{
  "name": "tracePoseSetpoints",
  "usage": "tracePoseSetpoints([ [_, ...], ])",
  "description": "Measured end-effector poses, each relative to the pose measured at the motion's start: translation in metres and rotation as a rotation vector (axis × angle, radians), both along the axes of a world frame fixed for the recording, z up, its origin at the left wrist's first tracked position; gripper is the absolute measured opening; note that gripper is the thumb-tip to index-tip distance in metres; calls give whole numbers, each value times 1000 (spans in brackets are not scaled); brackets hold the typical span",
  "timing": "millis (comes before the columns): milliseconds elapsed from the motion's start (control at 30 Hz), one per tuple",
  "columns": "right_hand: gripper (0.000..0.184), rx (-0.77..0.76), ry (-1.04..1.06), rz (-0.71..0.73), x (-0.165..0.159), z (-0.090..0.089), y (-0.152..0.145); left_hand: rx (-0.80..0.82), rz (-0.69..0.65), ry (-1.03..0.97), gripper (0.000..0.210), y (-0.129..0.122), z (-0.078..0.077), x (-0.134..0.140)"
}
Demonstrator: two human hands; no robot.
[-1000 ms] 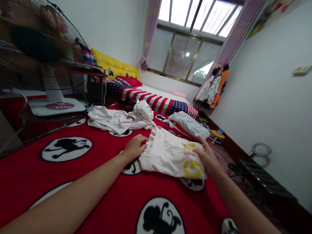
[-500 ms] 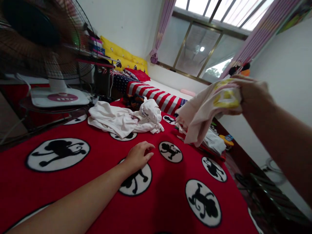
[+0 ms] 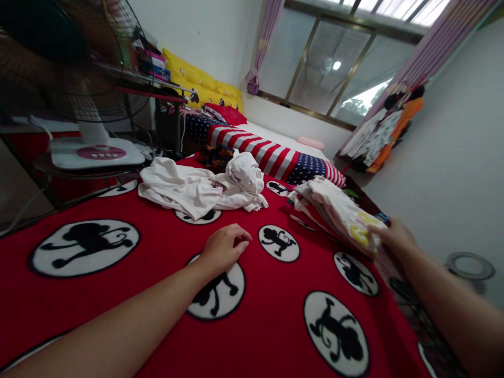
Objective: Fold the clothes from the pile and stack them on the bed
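Observation:
My right hand [image 3: 396, 239] grips the near end of a folded cream shirt [image 3: 334, 205] with a yellow print. The shirt lies along the top of a stack of folded clothes [image 3: 309, 214] at the bed's right edge. My left hand [image 3: 225, 249] rests on the red blanket [image 3: 252, 336] with black monkey prints; its fingers are loosely bent, thumb apart, and nothing is in it. Beyond my left hand, a crumpled white garment [image 3: 185, 189] is spread on the blanket, bunched up at its right end.
An electric fan [image 3: 96, 142] stands at the left beside the bed. At the back is another bed with a stars-and-stripes cover [image 3: 252, 144] and a yellow cushion [image 3: 197, 76]. Clothes [image 3: 384, 134] hang by the window at the right.
My right hand has come down with the shirt, which was hanging in the air and now lies on the stack. My left hand has hardly moved. The view has shifted slightly.

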State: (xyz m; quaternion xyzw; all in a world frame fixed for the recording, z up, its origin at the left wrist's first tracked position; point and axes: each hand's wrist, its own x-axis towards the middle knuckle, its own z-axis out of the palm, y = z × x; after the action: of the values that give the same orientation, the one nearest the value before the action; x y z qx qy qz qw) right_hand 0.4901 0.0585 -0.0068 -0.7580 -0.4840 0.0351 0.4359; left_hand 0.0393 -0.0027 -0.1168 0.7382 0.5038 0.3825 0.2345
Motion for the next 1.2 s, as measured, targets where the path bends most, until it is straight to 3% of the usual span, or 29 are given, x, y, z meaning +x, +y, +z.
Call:
tracePoseSetpoints([
  [100,35,42,-249,-21,-38,-19,-25,2,3,17,15,0,0,-1],
  [167,43,140,-242,73,-82,-34,-42,6,-6,19,16,0,0,-1],
  [267,47,157,-4,340,-159,-64,-74,19,-36,14,16,0,-1,-2],
  [367,41,-59,424,599,-226,-92,-109,56,-50,6,17,1,-1,-4],
  [433,34,-103,546,679,-254,-102,-127,110,3,40,19,3,3,-10],
  [567,16,72,341,707,-269,-107,-146,208,311,262,28,7,19,-41],
  [667,15,104,218,716,-266,-105,-150,100,566,479,47,11,26,-74],
  [800,14,150,179,744,-267,-107,-151,11,569,521,31,14,27,-108],
  [900,12,176,169,749,-268,-111,-150,36,515,476,19,17,34,-111],
  [967,13,164,226,738,-270,-111,-149,49,445,418,16,17,49,-100],
  [1033,30,156,348,725,-273,-107,-148,75,341,359,18,8,69,-77],
  [1133,70,185,546,779,-276,-95,-151,97,13,185,29,-25,101,-29],
  [1200,72,186,573,828,-273,-85,-154,-31,-503,-187,36,-51,116,-3],
])
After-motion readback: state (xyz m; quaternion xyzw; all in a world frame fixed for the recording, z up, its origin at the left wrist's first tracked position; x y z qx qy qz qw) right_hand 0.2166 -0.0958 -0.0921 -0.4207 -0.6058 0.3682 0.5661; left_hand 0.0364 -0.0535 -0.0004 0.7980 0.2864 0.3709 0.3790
